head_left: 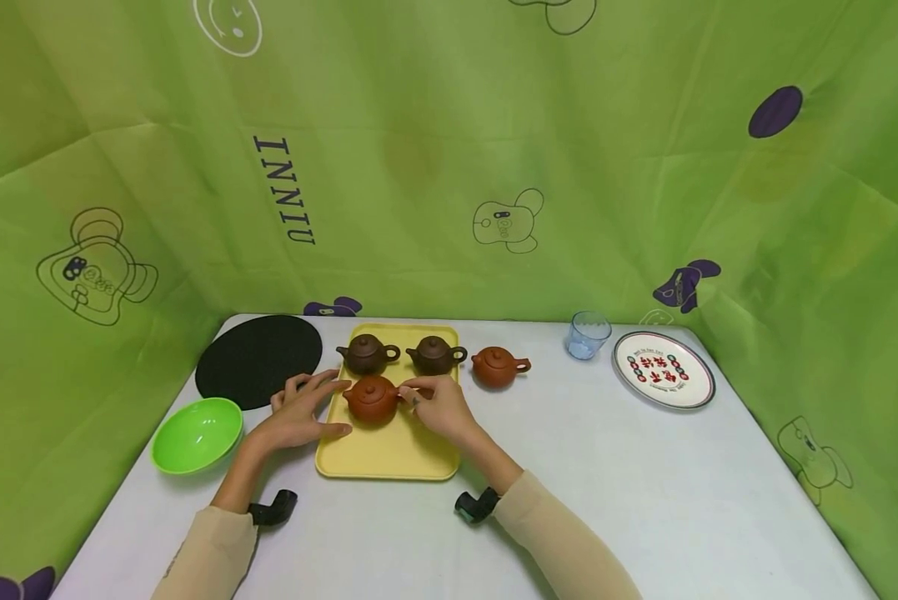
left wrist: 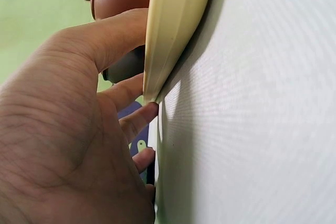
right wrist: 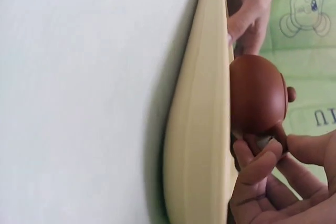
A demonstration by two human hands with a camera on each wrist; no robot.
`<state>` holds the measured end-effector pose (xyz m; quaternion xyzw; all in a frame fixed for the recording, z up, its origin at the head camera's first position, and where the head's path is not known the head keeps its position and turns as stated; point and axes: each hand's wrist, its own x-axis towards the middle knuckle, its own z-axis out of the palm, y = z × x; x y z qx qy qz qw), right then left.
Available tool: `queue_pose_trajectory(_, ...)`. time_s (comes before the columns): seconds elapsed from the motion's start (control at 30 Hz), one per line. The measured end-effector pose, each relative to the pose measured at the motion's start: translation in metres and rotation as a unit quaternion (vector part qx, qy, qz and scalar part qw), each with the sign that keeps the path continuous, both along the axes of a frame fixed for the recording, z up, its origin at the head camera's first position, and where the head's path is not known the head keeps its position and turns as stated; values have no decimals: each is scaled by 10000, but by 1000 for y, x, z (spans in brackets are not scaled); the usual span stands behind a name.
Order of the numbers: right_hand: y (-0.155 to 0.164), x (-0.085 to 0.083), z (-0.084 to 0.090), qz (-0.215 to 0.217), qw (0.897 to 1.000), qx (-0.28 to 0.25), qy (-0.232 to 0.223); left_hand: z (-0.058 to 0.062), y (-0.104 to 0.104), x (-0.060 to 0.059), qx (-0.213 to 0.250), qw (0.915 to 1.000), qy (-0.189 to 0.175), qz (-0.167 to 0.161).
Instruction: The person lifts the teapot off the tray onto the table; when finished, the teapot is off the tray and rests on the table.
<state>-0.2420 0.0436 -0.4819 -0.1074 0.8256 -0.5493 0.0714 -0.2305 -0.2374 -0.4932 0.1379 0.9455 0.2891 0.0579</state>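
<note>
A reddish-brown clay teapot [head_left: 372, 402] sits upright on the yellow tray [head_left: 388, 460], spout to the left. My right hand [head_left: 437, 408] pinches its handle between thumb and fingers, which the right wrist view shows close up [right wrist: 283, 182]. Spread around the tray's left edge is my left hand [head_left: 298, 417], its thumb over the rim near the teapot; in the left wrist view the fingers [left wrist: 139, 121] lie along the tray's side. Two dark brown teapots, one on the left [head_left: 366, 357] and another [head_left: 433, 357], stand at the back of the tray.
Right of the tray stands another reddish teapot [head_left: 495, 368]. A blue glass [head_left: 588, 337] and a patterned plate [head_left: 662, 396] are farther right. On the left lie a black round mat [head_left: 257, 354] and a green bowl [head_left: 197, 435]. Green curtains [head_left: 418, 167] enclose the white table [head_left: 606, 483].
</note>
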Motion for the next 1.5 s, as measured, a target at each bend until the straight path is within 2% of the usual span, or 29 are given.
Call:
queue_pose_trajectory(0.3, 30, -2, 5, -121, 9999, -22, 119, 0, 1, 2, 4, 10000, 49, -22)
queue_pose_trajectory(0.63, 61, -1, 12, -486, 9985, 99, 235, 0, -1, 3, 53, 9999, 89, -15)
queue_pose_trajectory(0.67, 63, -1, 13, -512, 9983, 92, 250, -3, -3, 2, 78, 9998, 189, -41)
queue_pose_trajectory(0.87, 79, -1, 16, -552, 9977, 20, 388, -4, -2, 4, 325, 9987, 367, -156)
queue_pose_trajectory(0.9, 82, -1, 17, -552, 9976, 33, 413, 0, -1, 4, 331, 9989, 287, -143)
queue_pose_trajectory(1.13, 109, 3, 20, -704, 9959, 254, 511, -2, -1, 0, 27, 9999, 120, -34)
queue_pose_trajectory(1.5, 149, 13, 17, -765, 9958, 177, 466, -3, -2, -1, -2, 9999, 110, -39)
